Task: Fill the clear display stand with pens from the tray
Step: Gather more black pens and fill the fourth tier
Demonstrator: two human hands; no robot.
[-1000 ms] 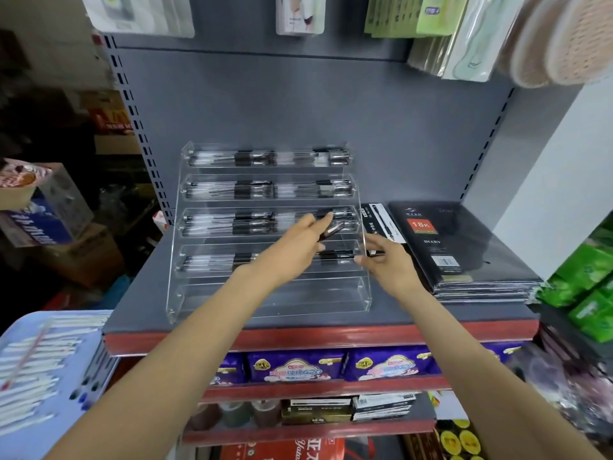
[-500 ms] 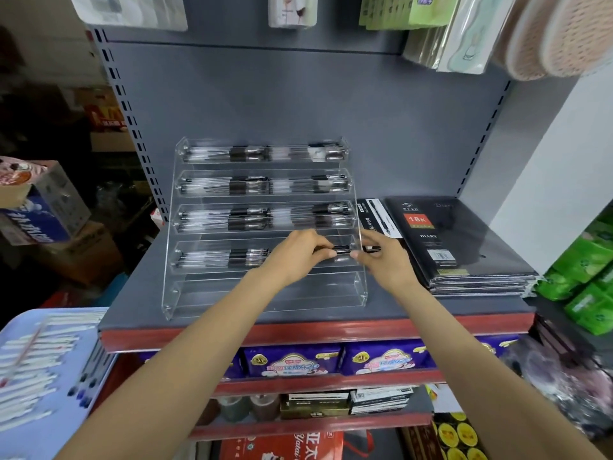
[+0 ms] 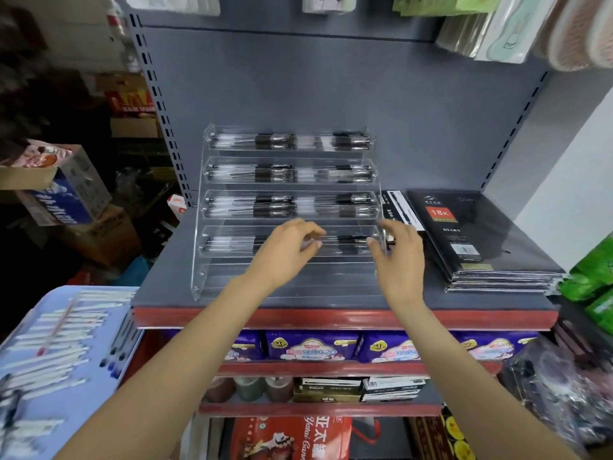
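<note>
The clear display stand [image 3: 199, 260] sits on the grey shelf [image 3: 331, 298] with stepped tiers. The top three tiers hold rows of clear pens with black grips [image 3: 275, 142]. The fourth tier is partly filled and the lowest tier holds none. My left hand [image 3: 285, 254] pinches the clear barrel of a pen [image 3: 346, 241] lying along the fourth tier. My right hand [image 3: 399, 257] has loosely bent fingers touching that pen's right end at the stand's side wall. The light blue tray [image 3: 20, 327] at lower left carries several white pens [image 3: 56, 340].
A stack of black diaries [image 3: 471, 237] and a black pen box [image 3: 398, 207] lie right of the stand. Packets hang from the back panel above. A red shelf edge [image 3: 298, 318] runs in front, with purple packs [image 3: 311, 348] below. Cardboard boxes [image 3: 66, 190] stand at left.
My left hand brought the pen down from the third tier's height into the fourth tier. My right hand stayed at the stand's right end and its fingers loosened.
</note>
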